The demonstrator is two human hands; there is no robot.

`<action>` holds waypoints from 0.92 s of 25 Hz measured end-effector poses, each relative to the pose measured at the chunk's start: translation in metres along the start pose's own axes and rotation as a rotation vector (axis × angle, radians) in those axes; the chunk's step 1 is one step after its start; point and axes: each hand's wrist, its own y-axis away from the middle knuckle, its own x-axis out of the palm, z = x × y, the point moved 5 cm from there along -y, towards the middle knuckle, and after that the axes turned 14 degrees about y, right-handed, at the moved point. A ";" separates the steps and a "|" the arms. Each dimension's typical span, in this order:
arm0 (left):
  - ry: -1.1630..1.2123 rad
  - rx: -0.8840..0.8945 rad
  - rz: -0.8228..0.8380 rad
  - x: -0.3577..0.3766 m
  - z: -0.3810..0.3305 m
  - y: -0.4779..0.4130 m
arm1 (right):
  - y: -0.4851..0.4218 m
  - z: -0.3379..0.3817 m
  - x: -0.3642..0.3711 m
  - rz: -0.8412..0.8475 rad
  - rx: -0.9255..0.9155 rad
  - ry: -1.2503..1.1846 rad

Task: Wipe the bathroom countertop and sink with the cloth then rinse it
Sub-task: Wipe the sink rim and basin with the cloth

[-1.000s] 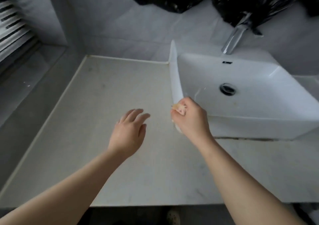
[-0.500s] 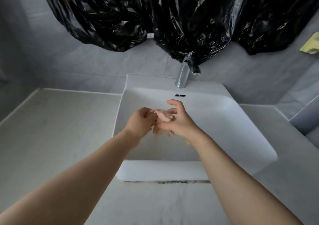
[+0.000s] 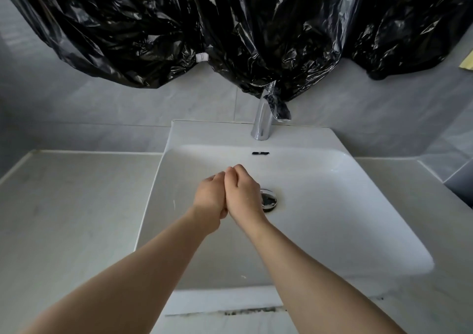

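Here the left hand [image 3: 208,196] and the right hand [image 3: 243,190] are over the sink [image 3: 332,218], side by side and touching along their inner edges. The fingers of both are curled in, so each hand makes a loose fist with its back turned up to the camera. The cloth is not in sight. Whether it is closed inside the two fists cannot be told, since the palms face down and away.

The hands are a little left of the drain [image 3: 268,199], and the right one covers its left edge. Both forearms reach in across the front rim of the sink.

The tap [image 3: 262,118] stands at the back rim, behind the hands and well apart from them, with the overflow slot [image 3: 260,153] just below it. No water shows at the spout. Black plastic [image 3: 230,26] hangs down the tiled wall [image 3: 128,108] and drapes over the top of the tap.

The countertop [image 3: 71,218] lies to the left and right of the sink. A dark line of grime [image 3: 250,312] runs along the foot of the sink's front wall.
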 end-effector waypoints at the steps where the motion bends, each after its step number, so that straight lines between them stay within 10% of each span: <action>1: 0.008 0.001 0.001 0.000 0.000 -0.003 | -0.004 -0.002 0.001 0.005 0.029 0.001; 11: -0.246 0.247 0.165 -0.005 -0.019 -0.038 | -0.035 -0.024 0.003 0.241 0.142 -0.266; 18: -0.608 0.396 0.175 -0.030 -0.057 -0.053 | -0.068 -0.010 -0.031 -0.106 -0.016 -0.234; 23: -0.262 0.447 0.167 -0.024 -0.088 -0.061 | -0.083 0.026 -0.028 0.203 -0.137 0.067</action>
